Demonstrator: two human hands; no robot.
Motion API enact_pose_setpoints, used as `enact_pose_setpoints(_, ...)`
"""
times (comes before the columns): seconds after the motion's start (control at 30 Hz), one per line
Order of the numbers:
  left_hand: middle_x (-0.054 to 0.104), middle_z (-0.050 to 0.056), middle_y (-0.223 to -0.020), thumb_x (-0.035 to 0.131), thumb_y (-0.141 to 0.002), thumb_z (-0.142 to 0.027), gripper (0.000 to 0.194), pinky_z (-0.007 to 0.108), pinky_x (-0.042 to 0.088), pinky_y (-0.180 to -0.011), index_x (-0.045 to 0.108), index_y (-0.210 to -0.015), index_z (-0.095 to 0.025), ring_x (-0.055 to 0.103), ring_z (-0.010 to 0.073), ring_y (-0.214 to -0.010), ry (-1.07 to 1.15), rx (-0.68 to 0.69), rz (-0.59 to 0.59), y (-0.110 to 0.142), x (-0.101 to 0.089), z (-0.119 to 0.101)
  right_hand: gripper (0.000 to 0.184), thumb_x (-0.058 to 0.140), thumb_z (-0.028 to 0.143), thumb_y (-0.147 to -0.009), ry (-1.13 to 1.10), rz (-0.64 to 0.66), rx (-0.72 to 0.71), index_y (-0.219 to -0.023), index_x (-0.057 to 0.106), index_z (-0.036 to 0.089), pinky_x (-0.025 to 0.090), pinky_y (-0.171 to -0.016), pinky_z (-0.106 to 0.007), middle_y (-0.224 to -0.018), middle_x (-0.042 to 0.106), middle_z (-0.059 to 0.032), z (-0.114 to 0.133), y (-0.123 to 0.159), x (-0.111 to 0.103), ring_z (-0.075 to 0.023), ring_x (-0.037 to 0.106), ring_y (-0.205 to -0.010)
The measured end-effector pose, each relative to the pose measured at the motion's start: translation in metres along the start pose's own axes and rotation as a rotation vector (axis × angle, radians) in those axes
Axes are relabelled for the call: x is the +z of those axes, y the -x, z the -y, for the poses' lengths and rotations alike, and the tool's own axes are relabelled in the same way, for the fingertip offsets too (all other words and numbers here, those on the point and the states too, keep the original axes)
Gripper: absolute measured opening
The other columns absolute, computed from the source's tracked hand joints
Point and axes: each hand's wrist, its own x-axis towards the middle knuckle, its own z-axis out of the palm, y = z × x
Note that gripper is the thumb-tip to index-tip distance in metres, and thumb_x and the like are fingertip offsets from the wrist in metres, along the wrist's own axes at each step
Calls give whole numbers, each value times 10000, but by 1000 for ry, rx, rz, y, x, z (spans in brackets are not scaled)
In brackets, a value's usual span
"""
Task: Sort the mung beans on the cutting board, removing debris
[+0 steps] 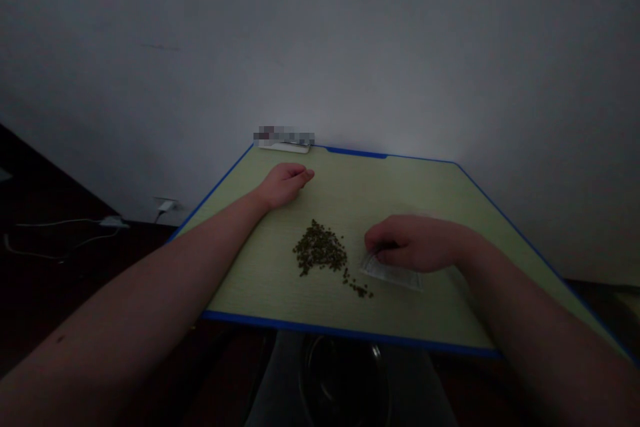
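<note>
Dark olive grains (320,248) lie in a loose, roughly triangular heap near the middle of the board, with a thin straggle running toward the near edge and ending just beside a crinkled, translucent packet (393,273). The grains are small, rounded and matte, and too small to identify more closely. The right hand (415,243) sits on the packet's left end, its fingers (380,247) curled and pressed together, apparently pinching the thin film, though the thumb is hidden. The left hand (284,185) rests palm down nearer the far edge, well apart from the heap and holding nothing, its fingers loosely curled and close together.

The board (400,190) is pale green with a faint wood-like grain, smooth and flat, and bound by a bright blue rim (350,332). Loose grains could roll easily on so slick a surface: a brush of the right wrist or a sudden tug on the packet could scatter them, and those at the straggle's end could drop over the near rim. Dim light also makes strays hard to spot. Beyond the near rim, a dark round rim (345,380) shows below, though its object is unclear. A white object (285,145), partly blurred out, sits at the far edge against a smooth grey wall (320,47).
</note>
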Motion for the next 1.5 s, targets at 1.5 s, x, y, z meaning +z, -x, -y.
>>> enact_pose_setpoints(1.5,325,-46,-440,440,-775,-472,399,240,214,-464,379,-513,-177,297,76,-451,29,-20,-11,0,1,-1,182,507,180,-672,112,162,-181,-727,680,184,296,-480,-244,-629,641,-24,45,4,22,-124,455,-508)
